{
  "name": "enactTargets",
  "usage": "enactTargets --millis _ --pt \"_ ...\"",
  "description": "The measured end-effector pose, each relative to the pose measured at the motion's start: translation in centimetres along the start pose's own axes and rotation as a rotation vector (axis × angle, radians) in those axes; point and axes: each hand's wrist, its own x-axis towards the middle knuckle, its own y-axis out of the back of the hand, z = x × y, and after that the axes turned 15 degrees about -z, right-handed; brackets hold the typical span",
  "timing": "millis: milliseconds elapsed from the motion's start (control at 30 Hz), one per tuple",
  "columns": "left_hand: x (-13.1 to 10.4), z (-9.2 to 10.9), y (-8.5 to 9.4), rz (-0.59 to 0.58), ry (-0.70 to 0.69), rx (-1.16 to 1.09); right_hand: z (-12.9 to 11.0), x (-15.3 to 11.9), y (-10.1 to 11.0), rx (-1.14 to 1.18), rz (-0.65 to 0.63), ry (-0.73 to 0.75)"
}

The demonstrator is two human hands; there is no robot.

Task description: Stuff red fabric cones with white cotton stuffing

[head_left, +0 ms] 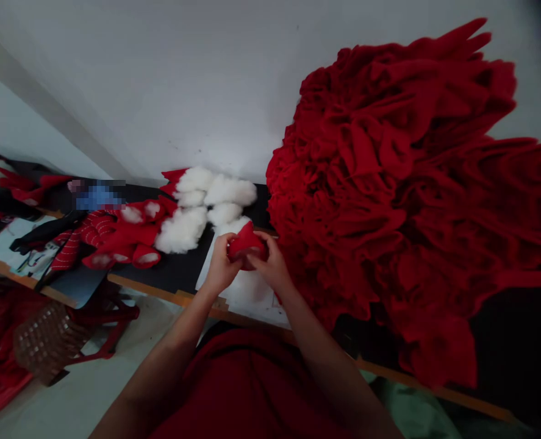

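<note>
Above the near edge of the workbench, both my hands grip one small red fabric piece (248,239) with a pointed top. My left hand (222,266) wraps its left side, thumb toward the front. Fingers of my right hand (271,266) curl around the other side, and the two thumbs meet low on the cloth. Whether stuffing is inside it is hidden. Clumps of white stuffing (183,230) lie just beyond and to the left of my hands. White paper (255,291) rests on the bench below them.
A tall heap of red fabric pieces (352,164) fills the right side. Red pieces with white stuffing in their openings (130,238) lie left, beside red striped cloth (97,227). The bench has a wooden edge (160,289). A red stool (110,332) stands below; a pale wall (197,79) rises behind.
</note>
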Motion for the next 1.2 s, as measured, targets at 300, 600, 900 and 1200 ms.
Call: enactTargets --millis 300,600,900,1200 --pt "0.1 -0.4 -0.6 0.099 0.048 -0.233 1.0 -0.2 -0.5 0.037 0.195 -0.078" --pt "1.4 0.3 -0.1 0.01 0.327 -1.145 -0.5 -1.2 -1.9 0.161 0.051 -0.046" --pt "2.0 0.5 -0.1 0.12 0.318 -1.19 -1.1 -3.7 -2.6 -0.52 0.061 0.316" --pt "1.3 0.3 -0.5 -0.036 0.287 -1.081 -1.1 -2.8 -3.2 -0.587 -0.115 0.29"
